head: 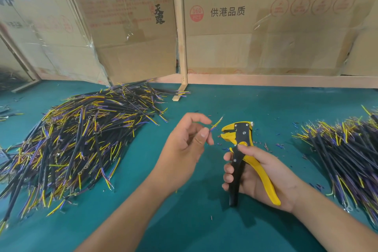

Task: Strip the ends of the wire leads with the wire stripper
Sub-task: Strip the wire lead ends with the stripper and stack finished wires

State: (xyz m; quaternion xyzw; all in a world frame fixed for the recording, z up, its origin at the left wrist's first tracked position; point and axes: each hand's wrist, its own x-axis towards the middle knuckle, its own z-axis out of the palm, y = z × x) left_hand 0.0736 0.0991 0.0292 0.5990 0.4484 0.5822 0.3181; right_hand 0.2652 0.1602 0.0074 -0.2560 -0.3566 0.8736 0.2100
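Left hand [184, 141] pinches a wire lead [216, 124] beside the stripper [239, 149]; right hand [257, 176] curls its grip round the handles.

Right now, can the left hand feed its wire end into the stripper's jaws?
Probably yes: the left hand pinches the wire lead just beside the wire stripper head, with nothing between them.

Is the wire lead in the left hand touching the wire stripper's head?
Apart. The head view shows green table between the wire lead, pinched by the left hand, and the wire stripper.
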